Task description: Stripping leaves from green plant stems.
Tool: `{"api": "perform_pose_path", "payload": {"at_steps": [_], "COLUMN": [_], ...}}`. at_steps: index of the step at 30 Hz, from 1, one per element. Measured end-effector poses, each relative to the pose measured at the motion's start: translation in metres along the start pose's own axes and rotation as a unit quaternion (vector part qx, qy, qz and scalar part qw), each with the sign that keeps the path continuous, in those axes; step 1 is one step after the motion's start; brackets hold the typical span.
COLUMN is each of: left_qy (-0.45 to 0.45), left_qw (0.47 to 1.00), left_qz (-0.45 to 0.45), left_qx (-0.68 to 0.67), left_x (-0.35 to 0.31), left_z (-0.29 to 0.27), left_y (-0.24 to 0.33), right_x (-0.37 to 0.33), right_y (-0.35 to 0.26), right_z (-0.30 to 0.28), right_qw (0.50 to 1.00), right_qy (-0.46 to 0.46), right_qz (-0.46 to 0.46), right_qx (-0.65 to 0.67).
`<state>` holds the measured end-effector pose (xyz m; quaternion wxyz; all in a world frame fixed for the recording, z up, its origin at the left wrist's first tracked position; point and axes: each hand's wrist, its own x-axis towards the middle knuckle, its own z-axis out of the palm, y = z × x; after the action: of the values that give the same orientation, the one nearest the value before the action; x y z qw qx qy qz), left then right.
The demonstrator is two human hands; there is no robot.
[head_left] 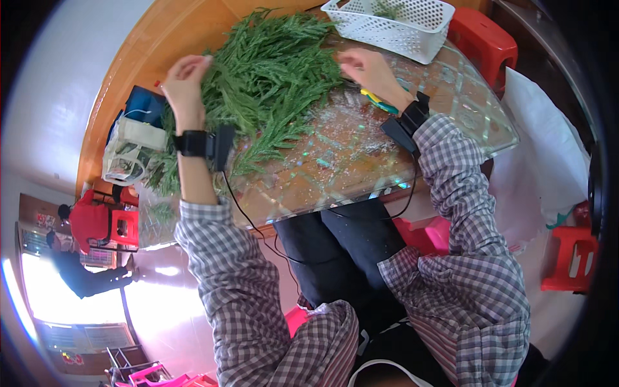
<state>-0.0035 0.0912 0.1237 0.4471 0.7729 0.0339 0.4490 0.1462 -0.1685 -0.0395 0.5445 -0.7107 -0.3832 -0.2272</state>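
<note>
A large heap of green needle-leaf sprigs [264,71] covers the far left part of the table. At the heap's left edge is my left hand [186,80], raised, its fingers curled in and pressed together. My right hand [369,69] is by the heap's right edge with fingertips pinched. Whatever either hand holds is too small to make out. Below my right wrist lies a tool with yellow and green handles [377,100], partly hidden by the arm. Each wrist wears a black strapped device with a cable.
A white perforated basket [393,29] with a bit of greenery stands at the far right. Pale crumbs dot the plastic-covered tabletop [348,155]. White bags [132,145] sit at the left edge. Red stools [570,258] stand at right; two people are in the left background.
</note>
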Motion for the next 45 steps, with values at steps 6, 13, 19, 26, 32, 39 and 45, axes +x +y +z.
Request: {"api": "perform_pose_path", "payload": {"at_steps": [6, 13, 19, 26, 32, 39, 45], "left_qy": [-0.117, -0.161, -0.159, -0.082, -0.260, -0.208, -0.151], "left_qw": [0.987, 0.986, 0.986, 0.973, 0.895, 0.866, 0.873], "left_qz": [-0.064, -0.018, -0.017, -0.143, -0.291, -0.288, -0.261], "left_qx": [-0.093, -0.040, -0.041, -0.164, -0.216, -0.353, -0.383], "left_x": [-0.051, -0.068, -0.069, -0.076, -0.112, -0.106, -0.103], "left_z": [0.051, 0.083, 0.080, 0.066, 0.067, 0.100, 0.112], "left_y": [-0.023, -0.016, -0.028, -0.016, -0.010, -0.028, -0.042], "right_x": [0.001, -0.013, -0.015, -0.011, -0.005, -0.006, -0.012], "right_y": [-0.055, -0.047, -0.059, -0.050, -0.053, -0.057, -0.053], "right_z": [0.006, 0.014, 0.013, 0.004, 0.002, 0.001, 0.005], "right_qw": [0.982, 0.942, 0.842, 0.825, 0.849, 0.860, 0.876], "right_qy": [-0.103, -0.284, -0.352, -0.326, -0.224, -0.198, -0.199], "right_qz": [-0.053, 0.080, 0.216, 0.255, 0.234, 0.207, 0.235], "right_qx": [0.148, 0.161, 0.348, 0.384, 0.417, 0.421, 0.372]}}
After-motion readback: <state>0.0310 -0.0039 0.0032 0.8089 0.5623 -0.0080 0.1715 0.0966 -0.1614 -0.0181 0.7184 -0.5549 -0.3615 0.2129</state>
